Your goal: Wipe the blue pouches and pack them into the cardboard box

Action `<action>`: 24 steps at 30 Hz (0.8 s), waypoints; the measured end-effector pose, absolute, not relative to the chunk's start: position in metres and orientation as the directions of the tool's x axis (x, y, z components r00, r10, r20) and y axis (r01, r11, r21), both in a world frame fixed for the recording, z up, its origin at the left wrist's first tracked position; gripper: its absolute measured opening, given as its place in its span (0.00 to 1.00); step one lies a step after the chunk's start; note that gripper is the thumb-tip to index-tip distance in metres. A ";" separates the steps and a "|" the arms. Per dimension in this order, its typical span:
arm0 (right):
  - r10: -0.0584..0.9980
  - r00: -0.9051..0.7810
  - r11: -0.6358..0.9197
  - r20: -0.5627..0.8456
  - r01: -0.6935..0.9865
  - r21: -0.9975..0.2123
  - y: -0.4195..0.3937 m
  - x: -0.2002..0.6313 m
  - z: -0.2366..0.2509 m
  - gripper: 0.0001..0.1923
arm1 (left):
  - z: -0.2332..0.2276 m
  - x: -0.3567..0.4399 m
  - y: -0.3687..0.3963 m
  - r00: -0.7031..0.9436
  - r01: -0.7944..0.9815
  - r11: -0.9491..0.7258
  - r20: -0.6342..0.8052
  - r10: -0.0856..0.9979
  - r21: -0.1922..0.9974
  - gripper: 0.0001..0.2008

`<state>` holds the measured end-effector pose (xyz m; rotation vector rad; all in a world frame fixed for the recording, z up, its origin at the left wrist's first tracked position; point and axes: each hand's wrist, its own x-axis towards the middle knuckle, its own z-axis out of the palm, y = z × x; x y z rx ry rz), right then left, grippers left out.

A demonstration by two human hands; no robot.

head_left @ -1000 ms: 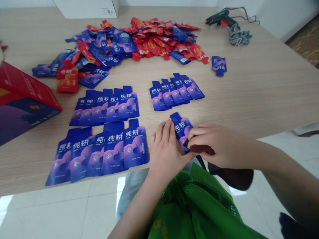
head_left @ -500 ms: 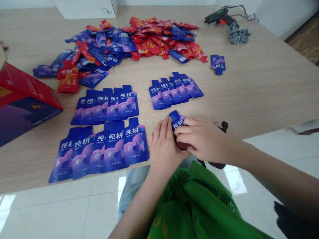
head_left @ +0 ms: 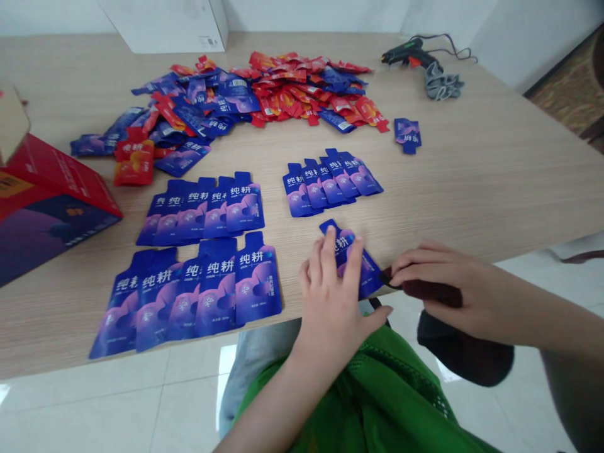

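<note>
- The left hand [head_left: 336, 296] lies palm down at the lower centre of the frame, fingers spread, gripping nothing; its fingertips rest on a single blue pouch [head_left: 370, 275], probably to stop it sliding.
- That pouch lies tilted, face up, near the table's front edge, its lower right corner beside the right hand.
- The right hand [head_left: 441, 277], right of centre, is curled closed around a dark item [head_left: 431, 292]; what it is cannot be made out.
- Two overlapping rows of blue pouches, the upper row [head_left: 201, 211] and the lower row [head_left: 189, 299], fill the left; a smaller-looking fan [head_left: 333, 182] sits above the left hand. Fronts up and spouts upward, they seem overlapped to save room while keeping each one visible.
- The loose red and blue heap [head_left: 283, 94] at upper centre lies jumbled.
- The printed carton [head_left: 61, 195] at far left has a raised flap; its inside is hidden.
- The white box [head_left: 165, 25] at upper left shows no contents.
</note>
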<state>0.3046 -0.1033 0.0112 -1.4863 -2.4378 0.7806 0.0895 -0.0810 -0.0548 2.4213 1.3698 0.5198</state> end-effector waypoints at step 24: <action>0.981 -0.170 0.192 0.090 0.835 -0.515 -0.126 0.335 0.002 0.15 | -0.058 0.090 -0.065 -0.059 0.222 0.046 -0.033 0.998 0.974 0.17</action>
